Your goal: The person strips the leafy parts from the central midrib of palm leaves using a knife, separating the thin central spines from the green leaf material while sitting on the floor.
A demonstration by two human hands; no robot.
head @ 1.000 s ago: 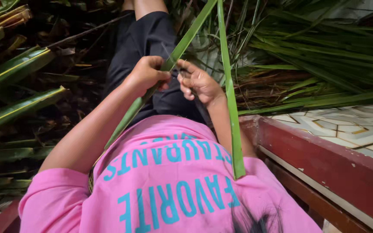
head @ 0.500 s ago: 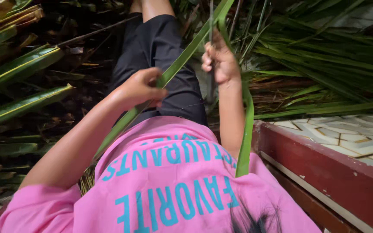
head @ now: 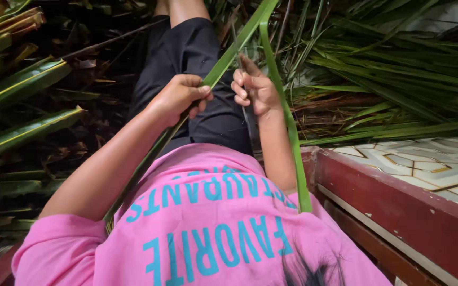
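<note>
Through the head camera, the only view I have, I look down over my own chest in a pink short-sleeved shirt with turquoise lettering (head: 208,222), with my legs in black shorts (head: 186,58) stretching away toward the top of the frame.

My left hand (head: 178,98) is closed in a fist around a long flat green palm leaf strip (head: 223,63). The strip runs on a slant from the top middle of the frame, through that fist, and down along my left forearm to the hem of my sleeve. The fingers are curled tight on the leaf, thumb side toward the other hand.

My right hand (head: 253,87) sits just beside the left, close but apart from it. Its fingers are curled in, and a thin dark sliver, which may be the leaf's rib or a blade, lies along them; I cannot tell which, nor how firmly it is pinched. A second narrow green leaf strip (head: 287,127) drops from the top of the frame, passes behind that hand's wrist and hangs down along the right forearm onto my shirt.

On the left lie broad green fronds with yellow midribs (head: 22,85) over dark dry litter. On the right is a heap of loose green leaf blades (head: 398,74). At lower right runs a dark red painted ledge (head: 398,206) edging a pale patterned tile floor (head: 430,164).
</note>
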